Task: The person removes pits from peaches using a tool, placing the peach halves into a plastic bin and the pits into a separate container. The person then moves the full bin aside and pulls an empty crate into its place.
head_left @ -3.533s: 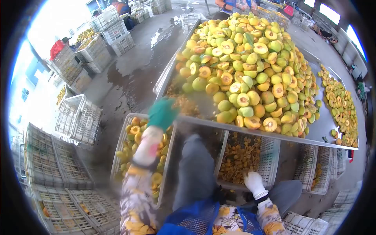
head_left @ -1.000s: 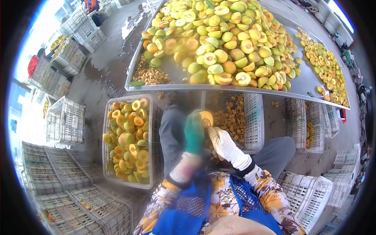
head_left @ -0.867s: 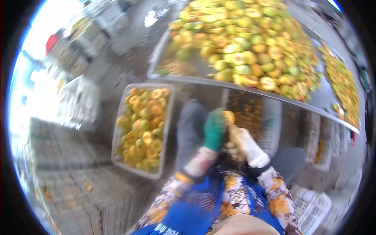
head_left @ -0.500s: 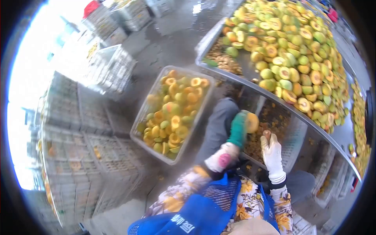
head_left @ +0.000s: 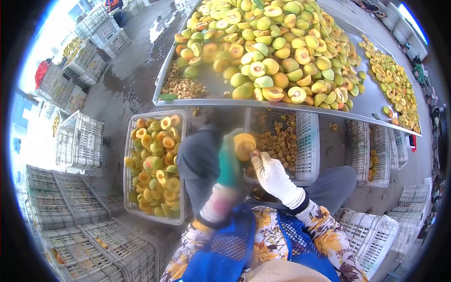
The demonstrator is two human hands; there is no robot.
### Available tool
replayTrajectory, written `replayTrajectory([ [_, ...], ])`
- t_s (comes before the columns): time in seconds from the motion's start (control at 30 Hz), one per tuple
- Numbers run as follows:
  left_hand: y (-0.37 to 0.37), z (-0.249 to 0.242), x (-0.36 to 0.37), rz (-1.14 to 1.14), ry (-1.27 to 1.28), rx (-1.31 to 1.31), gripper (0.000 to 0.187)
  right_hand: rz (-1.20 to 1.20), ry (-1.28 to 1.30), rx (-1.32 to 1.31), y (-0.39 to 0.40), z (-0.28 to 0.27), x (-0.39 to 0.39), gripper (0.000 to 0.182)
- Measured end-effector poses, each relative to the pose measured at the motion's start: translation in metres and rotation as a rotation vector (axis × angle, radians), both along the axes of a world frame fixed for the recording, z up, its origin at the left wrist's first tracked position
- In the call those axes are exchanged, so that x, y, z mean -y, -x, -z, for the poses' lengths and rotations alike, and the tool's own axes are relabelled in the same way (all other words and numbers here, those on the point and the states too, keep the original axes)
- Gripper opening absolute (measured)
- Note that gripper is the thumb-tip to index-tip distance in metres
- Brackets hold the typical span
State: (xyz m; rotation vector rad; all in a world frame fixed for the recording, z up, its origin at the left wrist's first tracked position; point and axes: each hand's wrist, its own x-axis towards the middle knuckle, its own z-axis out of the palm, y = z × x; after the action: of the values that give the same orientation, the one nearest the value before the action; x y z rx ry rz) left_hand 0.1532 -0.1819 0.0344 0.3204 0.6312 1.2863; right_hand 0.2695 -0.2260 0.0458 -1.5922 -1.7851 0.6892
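My left hand (head_left: 228,157), in a green glove blurred by motion, grips a halved yellow peach (head_left: 244,146) with its cut face showing. Close against that fruit is my right hand (head_left: 272,174) in a white glove, closed round a small tool with a brown handle (head_left: 254,154); the tool's working end is hard to make out. Below both hands is a white crate (head_left: 307,145) holding brown pits and scraps (head_left: 279,136). To the left, a clear plastic tub (head_left: 184,136) is filled with peach halves (head_left: 157,164).
A metal table (head_left: 213,101) ahead bears a large heap of cut peaches (head_left: 282,56) and a small pile of pits (head_left: 183,88). Stacked white crates (head_left: 75,202) stand at left, with more crates (head_left: 366,230) at right. Far back left is a person (head_left: 113,7).
The view has swung right, so the table and tub appear further left. My right hand with the tool has come from apart to close against the peach in my left hand.
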Motion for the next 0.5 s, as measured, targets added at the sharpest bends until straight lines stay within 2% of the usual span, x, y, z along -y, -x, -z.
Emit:
replayTrajectory([
  [0.03, -0.001, 0.009, 0.000, -0.062, -0.148, -0.262, 0.045, -0.002, 0.015, -0.032, -0.001, 0.005, -0.002, 0.023],
  [0.07, 0.000, 0.026, -0.001, -0.121, -0.296, -0.526, 0.043, -0.027, -0.075, -0.114, -0.001, 0.019, -0.003, 0.030],
  [0.13, -0.002, 0.043, 0.001, -0.216, -0.446, -0.799, 0.038, 0.038, 0.388, -0.370, 0.000, -0.005, -0.005, 0.037],
  [0.17, -0.005, 0.046, 0.003, -0.251, -0.453, -0.808, 0.036, 0.071, 0.619, -0.497, 0.001, -0.013, -0.006, 0.041],
  [0.23, -0.009, 0.047, 0.004, -0.295, -0.413, -0.806, 0.031, 0.020, 0.504, -0.425, -0.002, 0.018, -0.007, 0.047],
  [0.3, -0.012, 0.041, 0.002, -0.317, -0.309, -0.784, 0.028, 0.001, 0.571, -0.429, -0.001, 0.006, -0.013, 0.050],
  [0.37, -0.009, 0.040, 0.000, -0.310, -0.300, -0.804, 0.026, 0.021, 0.824, -0.522, 0.004, -0.024, -0.018, 0.051],
  [0.5, 0.004, 0.022, -0.004, -0.185, -0.199, -0.744, 0.024, 0.023, 0.976, -0.743, 0.004, -0.013, -0.021, 0.055],
])
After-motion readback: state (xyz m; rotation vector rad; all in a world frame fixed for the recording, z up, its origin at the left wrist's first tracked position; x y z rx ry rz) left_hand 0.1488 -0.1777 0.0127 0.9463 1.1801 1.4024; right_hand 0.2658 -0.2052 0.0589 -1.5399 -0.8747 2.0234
